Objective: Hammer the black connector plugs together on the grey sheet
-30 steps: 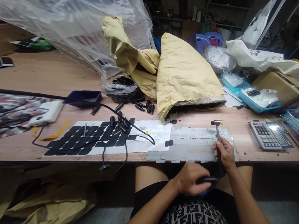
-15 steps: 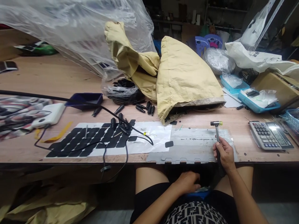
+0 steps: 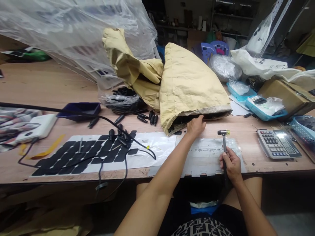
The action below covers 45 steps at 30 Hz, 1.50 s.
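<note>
My right hand (image 3: 230,165) is closed round the black handle of a small hammer (image 3: 223,133), whose head rests over a grey metal plate (image 3: 209,156) at the table's front edge. My left hand (image 3: 196,126) reaches forward to the open mouth of a tan paper sack (image 3: 189,82) lying on its side, with the fingers curled at the sack's dark opening. What those fingers hold, if anything, is hidden. Left of the plate lies a flexible solar panel (image 3: 83,152) with black cells, black cables and connectors (image 3: 120,135) across it.
Loose black connectors (image 3: 147,117) and a plastic bag of them (image 3: 124,100) lie behind the panel. A dark blue tray (image 3: 78,109) and a white device (image 3: 39,126) sit left. A calculator (image 3: 279,144), blue trays (image 3: 264,108) and bags fill the right. Clear plastic sheeting (image 3: 73,36) covers the back left.
My left hand rose from my lap, where it held a dark object, and reached across the table to the sack's opening. The right hand stayed on the hammer.
</note>
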Tool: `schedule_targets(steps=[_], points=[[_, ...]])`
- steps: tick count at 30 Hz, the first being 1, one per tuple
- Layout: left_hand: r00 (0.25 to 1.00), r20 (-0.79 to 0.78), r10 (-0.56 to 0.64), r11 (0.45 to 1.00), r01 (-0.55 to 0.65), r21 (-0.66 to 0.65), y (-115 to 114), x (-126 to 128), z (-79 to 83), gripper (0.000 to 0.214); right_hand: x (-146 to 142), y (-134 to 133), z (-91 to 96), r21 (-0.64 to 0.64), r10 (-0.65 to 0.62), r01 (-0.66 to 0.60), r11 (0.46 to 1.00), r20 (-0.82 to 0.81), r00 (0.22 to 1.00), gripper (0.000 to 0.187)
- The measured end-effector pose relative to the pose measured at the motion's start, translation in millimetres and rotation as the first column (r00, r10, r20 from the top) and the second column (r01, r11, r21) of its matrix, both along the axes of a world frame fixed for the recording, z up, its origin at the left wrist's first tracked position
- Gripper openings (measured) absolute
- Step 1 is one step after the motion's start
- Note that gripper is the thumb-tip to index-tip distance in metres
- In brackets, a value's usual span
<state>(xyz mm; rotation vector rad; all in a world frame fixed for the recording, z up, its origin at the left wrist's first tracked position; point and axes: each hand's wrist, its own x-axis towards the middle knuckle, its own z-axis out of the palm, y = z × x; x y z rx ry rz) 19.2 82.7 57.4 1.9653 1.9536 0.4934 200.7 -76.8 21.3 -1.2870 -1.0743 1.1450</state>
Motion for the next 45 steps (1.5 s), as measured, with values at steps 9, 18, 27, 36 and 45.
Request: schedule_targets(steps=[9, 18, 27, 36, 45], points=[[0.987, -0.155, 0.042, 0.998, -0.050, -0.048, 26, -1, -19.5, 0.033, 0, 0, 1.5, 0.008, -0.003, 0.003, 1.000, -0.011, 1.000, 0.042], [0.979, -0.204, -0.017, 0.999, 0.007, -0.048, 30, 1, -12.4, 0.027, 0, 1, -1.5, 0.014, -0.004, 0.004, 1.000, -0.002, 1.000, 0.042], [0.922, 0.033, -0.386, 0.919, 0.381, 0.104, -62, -22, -22.0, 0.018, 1, 1, 1.4, 0.006, 0.016, -0.016, 1.000, -0.026, 1.000, 0.045], [0.901, 0.269, -0.340, 0.939, 0.309, 0.150, -77, -20, -55.9, 0.023, 6, -10, 7.0, -0.045, 0.121, -0.118, 0.992, 0.079, 0.989, 0.045], [0.900, 0.320, -0.294, 0.956, 0.275, 0.105, -75, -17, -53.1, 0.019, 1, -22, 18.4, -0.004, 0.181, -0.196, 0.981, 0.406, 0.896, 0.057]])
